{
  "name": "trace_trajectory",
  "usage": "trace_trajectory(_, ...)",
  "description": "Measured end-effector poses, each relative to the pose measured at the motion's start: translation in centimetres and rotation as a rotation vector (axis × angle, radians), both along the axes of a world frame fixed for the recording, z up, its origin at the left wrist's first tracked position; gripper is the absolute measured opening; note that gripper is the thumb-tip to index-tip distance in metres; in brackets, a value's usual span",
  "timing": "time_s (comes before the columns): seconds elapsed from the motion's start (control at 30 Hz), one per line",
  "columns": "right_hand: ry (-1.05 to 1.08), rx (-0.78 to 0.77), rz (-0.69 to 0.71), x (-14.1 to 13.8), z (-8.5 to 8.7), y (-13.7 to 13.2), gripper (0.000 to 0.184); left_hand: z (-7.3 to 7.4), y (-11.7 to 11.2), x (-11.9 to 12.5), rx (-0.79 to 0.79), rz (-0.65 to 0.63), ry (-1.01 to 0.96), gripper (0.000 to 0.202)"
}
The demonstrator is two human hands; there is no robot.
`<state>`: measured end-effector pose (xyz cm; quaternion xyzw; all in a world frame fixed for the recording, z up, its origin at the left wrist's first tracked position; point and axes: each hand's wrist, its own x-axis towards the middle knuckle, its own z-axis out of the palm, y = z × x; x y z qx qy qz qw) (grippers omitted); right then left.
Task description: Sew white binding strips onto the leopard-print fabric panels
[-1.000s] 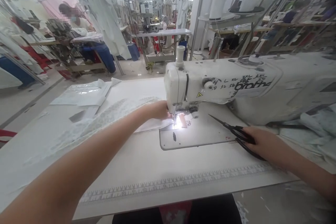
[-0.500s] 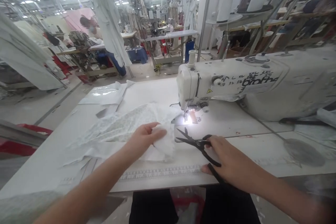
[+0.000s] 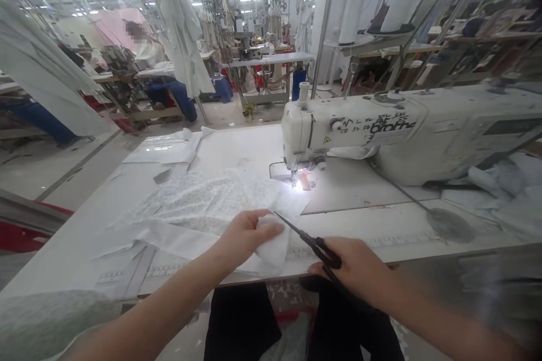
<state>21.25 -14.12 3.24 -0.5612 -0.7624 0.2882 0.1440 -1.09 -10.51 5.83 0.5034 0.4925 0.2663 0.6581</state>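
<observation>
White patterned fabric [image 3: 212, 203] lies on the tabletop [image 3: 68, 248] before the white sewing machine [image 3: 381, 130]. Your left hand [image 3: 248, 234] pinches its near corner, fingers closed. Your right hand [image 3: 359, 268] grips black scissors [image 3: 307, 240], blade tips at that corner.

The cloth [image 3: 203, 203] was white with tiny pale grey dots all over it. The scissors [image 3: 322, 248] were black. The sewing machine [image 3: 423, 135] was creamy white, with black writing on its side and a small yellow sticker [image 3: 326, 139]. The table [image 3: 237, 149] was white, with thin grey ruler marks along one edge. The bin [image 3: 23, 235] was red. The sheet [image 3: 112, 22] far back was pink.
</observation>
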Motion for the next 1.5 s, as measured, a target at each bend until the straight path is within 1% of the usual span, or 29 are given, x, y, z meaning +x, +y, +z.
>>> trace_trajectory(0.07, 0.015, -0.056, -0.034, 0.7, -0.2, -0.3, 0.035, -0.5, 0.1, 0.2, -0.014, -0.04, 0.014, 0.027)
trace_trajectory(0.1, 0.018, -0.055, -0.056, 1.2, -0.2, -0.3, 0.035, -0.7, 0.2, 0.2, -0.004, -0.055, -0.012, 0.027)
trace_trajectory(0.2, -0.018, 0.003, -0.085, 2.4, 0.3, -0.2, 0.034, -1.3, 0.6, 0.0, 0.002, -0.075, -0.189, 0.029)
trace_trajectory(0.27, -0.06, 0.049, -0.086, 3.0, 0.5, -0.1, 0.031, -1.5, 0.8, -0.2, -0.021, -0.081, -0.251, 0.027)
trace_trajectory(0.33, -0.083, 0.088, -0.081, 3.3, 0.5, 0.0, 0.029, -1.8, 0.8, -0.5, -0.018, -0.091, -0.224, 0.025)
trace_trajectory(0.4, -0.06, 0.123, -0.061, 3.3, 0.4, 0.2, 0.029, -2.0, 0.9, -0.6, 0.005, -0.101, -0.198, 0.022)
trace_trajectory(0.53, 0.146, 0.131, -0.007, 2.1, 0.6, 0.8, 0.026, -2.5, 0.9, -0.4, 0.002, -0.104, -0.195, 0.016)
trace_trajectory(0.67, 0.41, 0.136, 0.032, -0.7, 0.9, 1.8, 0.023, -3.1, 0.9, 0.0, -0.014, -0.105, -0.18, 0.018)
trace_trajectory(0.77, 0.5, 0.144, 0.003, -2.7, 0.5, 2.5, 0.02, -3.5, 0.8, 0.2, -0.015, -0.058, -0.204, 0.018)
trace_trajectory(0.83, 0.534, 0.14, -0.037, -3.6, 0.3, 2.7, 0.019, -3.6, 0.6, 0.2, -0.011, -0.041, -0.173, 0.022)
trace_trajectory(0.9, 0.585, 0.111, -0.072, -3.9, 0.3, 2.8, 0.017, -3.5, 0.3, 0.3, -0.007, -0.05, -0.124, 0.026)
trace_trajectory(0.97, 0.615, 0.062, -0.099, -3.5, 0.6, 2.6, 0.016, -3.2, -0.1, 0.5, 0.003, -0.056, -0.096, 0.029)
trace_trajectory(1.03, 0.564, 0.021, -0.094, -2.5, 1.0, 2.4, 0.017, -2.9, -0.3, 0.5, 0.013, -0.044, -0.073, 0.028)
trace_trajectory(1.13, 0.309, 0.025, -0.053, -0.1, 1.4, 1.9, 0.028, -2.6, -0.5, 0.2, 0.004, 0.005, -0.041, 0.027)
trace_trajectory(1.2, 0.125, 0.023, -0.043, 1.5, 1.3, 1.5, 0.034, -2.5, -0.5, -0.3, -0.018, 0.038, -0.083, 0.026)
trace_trajectory(1.27, 0.014, 0.003, -0.025, 2.4, 1.1, 1.1, 0.035, -2.5, -0.6, -0.6, -0.04, 0.059, -0.141, 0.024)
trace_trajectory(1.4, -0.028, 0.017, 0.034, 2.3, 0.7, 0.3, 0.036, -2.7, -0.7, -0.6, -0.069, 0.076, -0.184, 0.022)
trace_trajectory(1.5, -0.072, 0.057, 0.026, 1.6, 0.7, -0.1, 0.037, -2.5, -0.9, -0.5, -0.104, 0.08, -0.201, 0.022)
